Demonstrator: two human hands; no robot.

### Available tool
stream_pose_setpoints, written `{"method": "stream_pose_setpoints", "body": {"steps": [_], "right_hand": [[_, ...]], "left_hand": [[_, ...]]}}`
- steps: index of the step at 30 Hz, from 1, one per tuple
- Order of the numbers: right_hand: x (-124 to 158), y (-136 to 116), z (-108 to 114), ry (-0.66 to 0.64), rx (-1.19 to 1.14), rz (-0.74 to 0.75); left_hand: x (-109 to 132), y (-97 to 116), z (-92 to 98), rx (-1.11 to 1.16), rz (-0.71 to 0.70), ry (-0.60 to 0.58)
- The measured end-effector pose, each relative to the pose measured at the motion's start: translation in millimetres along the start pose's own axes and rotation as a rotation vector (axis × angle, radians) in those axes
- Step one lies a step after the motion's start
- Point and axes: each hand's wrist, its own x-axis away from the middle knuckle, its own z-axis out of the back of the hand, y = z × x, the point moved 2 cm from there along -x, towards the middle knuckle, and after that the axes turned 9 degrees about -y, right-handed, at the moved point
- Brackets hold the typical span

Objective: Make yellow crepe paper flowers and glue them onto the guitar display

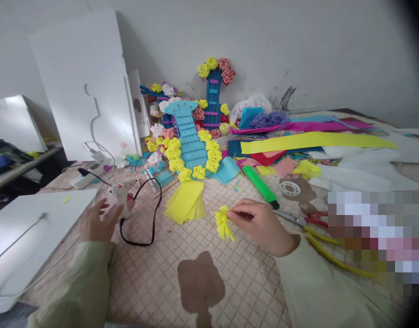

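In the head view, my right hand (264, 223) pinches a small yellow paper flower (223, 224) by its gathered end, its loose petals hanging down. On the left, my left hand (98, 221) has its fingers apart beside a white hot glue gun (120, 195) with a black cord. Whether the fingertips touch the gun is hard to tell. A stack of yellow paper sheets (185, 202) lies between my hands. Behind it stands a light blue guitar-shaped piece (191, 141), its lower rim ringed with yellow paper flowers (176, 164).
A green utility knife (260, 184), scissors (298, 218) and yellow-handled pliers (332, 255) lie to the right. Crepe paper strips (315, 142) are piled at the back right. A power strip (88, 176) and a white board (35, 228) sit on the left.
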Motion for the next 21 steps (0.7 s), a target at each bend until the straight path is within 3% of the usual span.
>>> {"method": "stream_pose_setpoints", "body": {"steps": [2, 4, 5, 6, 8, 10, 13, 17, 21], "right_hand": [[0.6, 0.5, -0.3, 0.002, -0.005, 0.003], [1.2, 0.5, -0.9, 0.006, -0.015, 0.006], [1.4, 0.1, -1.1, 0.007, -0.021, 0.01], [1.7, -0.5, -1.3, 0.005, -0.027, 0.013], [2.0, -2.4, -1.3, -0.007, -0.039, 0.016], [2.1, -4.5, -1.1, -0.029, -0.053, 0.015], [1.8, -6.0, 0.5, -0.042, -0.077, 0.019], [1.3, -4.2, 3.1, -0.03, -0.11, 0.019], [1.1, -3.1, 3.5, -0.025, -0.13, 0.019]], "left_hand": [[14.9, 11.5, 15.6, -0.028, 0.003, 0.146], [37.0, 35.6, 25.3, 0.014, -0.093, 0.329], [48.2, 51.8, 24.2, 0.081, -0.183, 0.304], [58.5, 69.6, 19.1, 0.175, -0.272, 0.203], [75.4, 107.5, -1.0, 0.4, -0.41, -0.157], [86.3, 142.8, -24.3, 0.585, -0.462, -0.413], [92.3, 182.9, -53.7, 0.759, -0.492, -0.67], [93.4, 202.7, -72.4, 0.955, -0.401, -0.855], [95.1, 198.7, -76.3, 1.134, -0.3, -0.849]]}}
